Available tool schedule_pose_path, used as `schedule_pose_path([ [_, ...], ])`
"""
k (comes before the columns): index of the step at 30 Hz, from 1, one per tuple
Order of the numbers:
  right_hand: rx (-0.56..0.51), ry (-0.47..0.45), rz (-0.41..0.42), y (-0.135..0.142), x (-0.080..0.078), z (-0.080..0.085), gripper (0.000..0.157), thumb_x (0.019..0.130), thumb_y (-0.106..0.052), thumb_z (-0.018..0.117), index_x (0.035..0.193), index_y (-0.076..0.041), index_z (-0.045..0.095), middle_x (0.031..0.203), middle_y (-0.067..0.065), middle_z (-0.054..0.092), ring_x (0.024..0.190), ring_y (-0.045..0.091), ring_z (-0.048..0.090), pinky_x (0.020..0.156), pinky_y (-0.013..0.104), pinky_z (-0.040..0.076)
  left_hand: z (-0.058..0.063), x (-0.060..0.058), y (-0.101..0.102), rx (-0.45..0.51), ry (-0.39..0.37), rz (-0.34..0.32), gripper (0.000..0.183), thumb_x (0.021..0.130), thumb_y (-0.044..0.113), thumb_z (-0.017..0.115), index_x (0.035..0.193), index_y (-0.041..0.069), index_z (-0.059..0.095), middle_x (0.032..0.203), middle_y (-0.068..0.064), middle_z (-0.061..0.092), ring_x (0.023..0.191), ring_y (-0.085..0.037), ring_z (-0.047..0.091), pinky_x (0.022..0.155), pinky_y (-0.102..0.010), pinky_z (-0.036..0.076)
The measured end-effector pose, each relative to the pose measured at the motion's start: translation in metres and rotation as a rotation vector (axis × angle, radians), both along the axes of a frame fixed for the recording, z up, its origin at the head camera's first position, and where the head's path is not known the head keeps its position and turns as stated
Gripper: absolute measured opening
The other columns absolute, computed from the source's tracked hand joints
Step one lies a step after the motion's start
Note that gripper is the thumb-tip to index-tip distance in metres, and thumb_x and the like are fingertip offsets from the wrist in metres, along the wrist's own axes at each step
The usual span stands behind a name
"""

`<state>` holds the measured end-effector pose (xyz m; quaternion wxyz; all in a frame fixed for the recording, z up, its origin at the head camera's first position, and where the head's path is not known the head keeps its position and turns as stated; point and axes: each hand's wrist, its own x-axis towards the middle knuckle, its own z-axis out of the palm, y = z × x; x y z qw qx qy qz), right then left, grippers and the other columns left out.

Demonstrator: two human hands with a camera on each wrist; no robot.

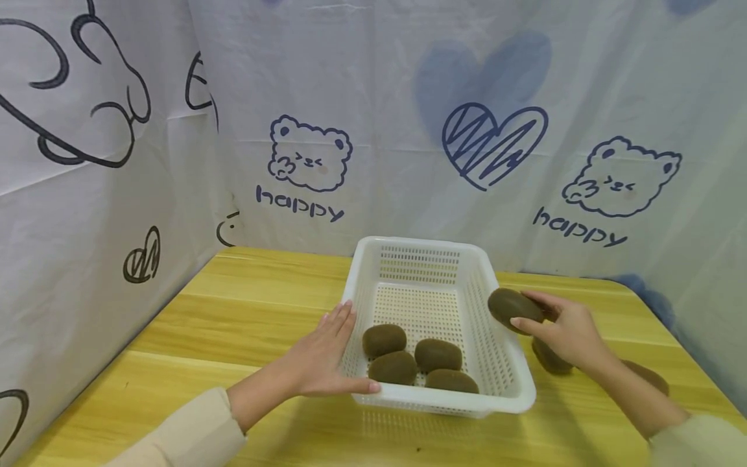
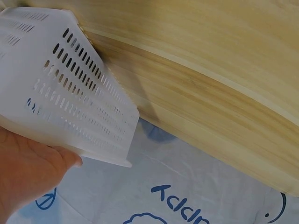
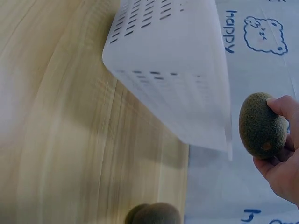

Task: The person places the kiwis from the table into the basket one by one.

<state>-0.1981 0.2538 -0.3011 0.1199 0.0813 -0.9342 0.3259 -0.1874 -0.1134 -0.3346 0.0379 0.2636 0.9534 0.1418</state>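
A white perforated plastic basket (image 1: 417,245) stands on the wooden table with several brown kiwis (image 1: 438,355) lying at its near end. My left hand (image 1: 318,357) rests on the basket's near left corner, its fingers straight along the left rim and the thumb stretched along the front rim. At the right rim my right hand (image 1: 569,327) pinches a kiwi (image 1: 510,308) between thumb and fingers. In the right wrist view that held kiwi (image 3: 261,123) is up at rim height, beside the basket's outer wall (image 3: 187,93).
Under and beside my right forearm, more kiwis (image 1: 551,357) lie on the wooden table (image 1: 233,324), one of them farther right (image 1: 648,376). A white cloth (image 1: 397,162) with blue bears and hearts hangs behind the table, and another printed cloth hangs at the left.
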Motion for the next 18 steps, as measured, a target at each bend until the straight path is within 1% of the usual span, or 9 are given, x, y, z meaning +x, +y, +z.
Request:
schedule_pose_path([
  [5, -0.010, -0.024, 0.048, -0.015, -0.007, -0.002, 0.057, 0.081, -0.023, 0.072, 0.126, 0.006, 0.053, 0.120, 0.028, 0.059, 0.104, 0.040, 0.061, 0.072, 0.030, 0.056, 0.000, 0.000, 0.000, 0.006, 0.004, 0.000, 0.116, 0.071, 0.073, 0.056, 0.147, -0.004, 0.012, 0.155, -0.021, 0.004, 0.144, -0.033, 0.006, 0.117, -0.046, 0.017],
  [11, -0.037, -0.025, 0.106, -0.032, -0.013, -0.009, 0.052, 0.080, -0.016, 0.072, 0.123, 0.008, 0.055, 0.118, 0.030, 0.059, 0.102, 0.041, 0.062, 0.072, 0.034, 0.058, 0.000, 0.000, 0.000, 0.013, 0.006, -0.003, 0.117, 0.071, 0.073, 0.056, 0.146, -0.005, 0.013, 0.155, -0.021, 0.005, 0.144, -0.034, 0.007, 0.116, -0.047, 0.018],
  [13, -0.040, -0.027, 0.123, -0.038, -0.016, -0.011, 0.050, 0.080, -0.014, 0.072, 0.122, 0.009, 0.056, 0.119, 0.031, 0.058, 0.101, 0.042, 0.062, 0.075, 0.038, 0.058, 0.001, 0.001, 0.000, 0.013, 0.006, -0.003, 0.116, 0.072, 0.073, 0.056, 0.146, -0.005, 0.013, 0.155, -0.021, 0.005, 0.144, -0.034, 0.007, 0.116, -0.047, 0.018],
  [16, -0.020, -0.037, 0.141, -0.046, -0.020, -0.016, 0.049, 0.080, -0.014, 0.072, 0.121, 0.010, 0.056, 0.120, 0.031, 0.057, 0.101, 0.042, 0.062, 0.078, 0.041, 0.057, 0.001, 0.001, 0.000, 0.011, 0.005, -0.003, 0.116, 0.072, 0.073, 0.056, 0.146, -0.005, 0.013, 0.154, -0.022, 0.005, 0.144, -0.034, 0.007, 0.116, -0.047, 0.018],
  [18, 0.014, -0.028, 0.156, -0.050, -0.024, -0.020, 0.049, 0.080, -0.013, 0.072, 0.120, 0.010, 0.056, 0.120, 0.030, 0.058, 0.101, 0.042, 0.062, 0.079, 0.042, 0.056, 0.001, 0.001, 0.000, 0.009, 0.010, -0.008, 0.116, 0.072, 0.074, 0.055, 0.146, -0.005, 0.014, 0.154, -0.022, 0.005, 0.144, -0.035, 0.007, 0.117, -0.047, 0.018],
])
